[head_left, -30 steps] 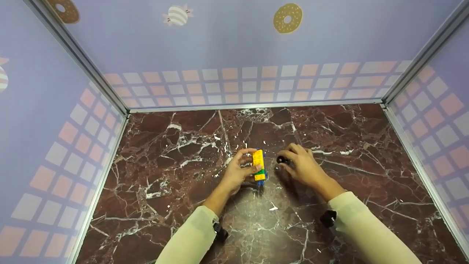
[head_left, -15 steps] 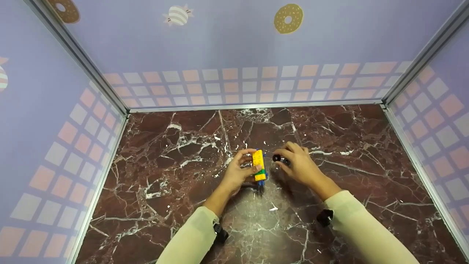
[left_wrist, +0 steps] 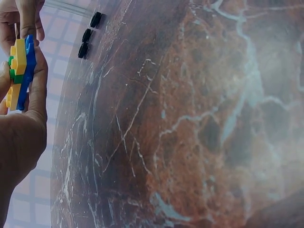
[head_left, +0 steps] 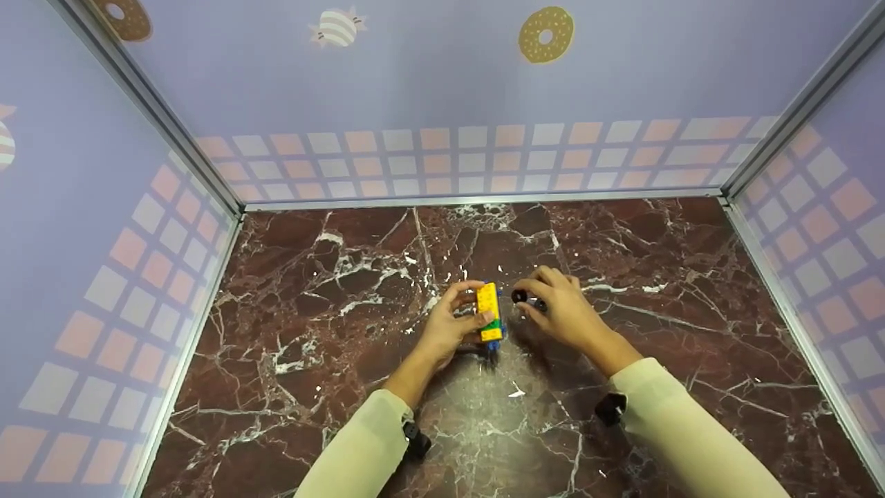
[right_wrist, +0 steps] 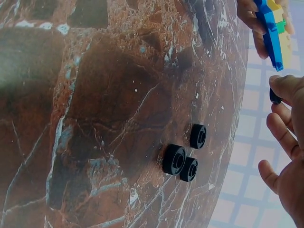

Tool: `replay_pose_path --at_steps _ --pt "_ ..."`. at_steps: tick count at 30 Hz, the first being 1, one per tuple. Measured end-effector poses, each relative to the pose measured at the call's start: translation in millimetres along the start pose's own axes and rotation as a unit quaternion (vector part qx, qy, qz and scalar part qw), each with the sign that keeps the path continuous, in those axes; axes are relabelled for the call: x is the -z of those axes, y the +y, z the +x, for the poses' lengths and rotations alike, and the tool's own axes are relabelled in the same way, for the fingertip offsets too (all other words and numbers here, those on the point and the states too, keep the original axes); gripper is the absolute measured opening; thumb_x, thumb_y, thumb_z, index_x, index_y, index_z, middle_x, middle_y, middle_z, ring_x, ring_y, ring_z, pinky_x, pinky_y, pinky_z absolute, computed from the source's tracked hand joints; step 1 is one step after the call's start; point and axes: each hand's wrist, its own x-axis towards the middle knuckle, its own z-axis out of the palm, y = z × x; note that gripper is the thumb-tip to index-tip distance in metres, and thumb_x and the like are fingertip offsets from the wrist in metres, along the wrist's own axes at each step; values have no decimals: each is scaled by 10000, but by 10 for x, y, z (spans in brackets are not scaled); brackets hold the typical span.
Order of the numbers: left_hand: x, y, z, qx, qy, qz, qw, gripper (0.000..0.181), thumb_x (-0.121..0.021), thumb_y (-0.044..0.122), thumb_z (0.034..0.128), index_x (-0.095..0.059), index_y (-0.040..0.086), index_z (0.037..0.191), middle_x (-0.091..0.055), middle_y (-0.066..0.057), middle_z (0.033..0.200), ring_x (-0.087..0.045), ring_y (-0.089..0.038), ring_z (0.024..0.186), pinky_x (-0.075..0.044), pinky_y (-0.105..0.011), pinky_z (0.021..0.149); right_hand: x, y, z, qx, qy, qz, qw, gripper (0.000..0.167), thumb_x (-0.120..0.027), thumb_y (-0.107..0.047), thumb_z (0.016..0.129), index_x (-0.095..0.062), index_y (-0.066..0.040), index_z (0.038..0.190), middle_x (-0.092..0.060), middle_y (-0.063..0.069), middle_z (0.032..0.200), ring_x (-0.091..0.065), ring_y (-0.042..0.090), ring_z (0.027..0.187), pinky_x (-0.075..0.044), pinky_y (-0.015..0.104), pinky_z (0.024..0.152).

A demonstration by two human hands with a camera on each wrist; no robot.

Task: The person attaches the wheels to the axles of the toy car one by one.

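Observation:
In the head view the left hand (head_left: 446, 325) grips a block piece, yellow (head_left: 487, 299) with a green part (head_left: 494, 324), fingers and thumb around it. Its blue base (left_wrist: 31, 61) shows along one side in the left wrist view. The right hand (head_left: 563, 311) pinches a small black wheel (head_left: 519, 296) just right of the piece, with a gap between them. In the right wrist view thumb and index finger hold that wheel (right_wrist: 275, 96) near the end of the blue base (right_wrist: 270, 35); the other fingers are spread.
Three black wheels (right_wrist: 175, 159) lie close together on the dark red marbled table (right_wrist: 109, 85), partly under the right hand in the head view. Patterned lilac panels (head_left: 442, 83) with metal edging stand around the back and sides.
The right hand has moved left and slightly away from the body with its wheel, closer to the block piece. The left hand has stayed nearly still.

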Motion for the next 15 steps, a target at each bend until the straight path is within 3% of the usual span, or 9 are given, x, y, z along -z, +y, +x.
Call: replay_pose_path --at_steps 15 --pt "-25 2 5 -34 -55 -93 9999 609 -771 -79 974 -541 46 1524 -615 -154 1355 -781 -218 948 -751 -470 822 26 -84 53 84 30 63 9999 293 -824 -199 1013 -776 -105 1286 -710 104 1173 -656 352 1096 -517 696 1076"
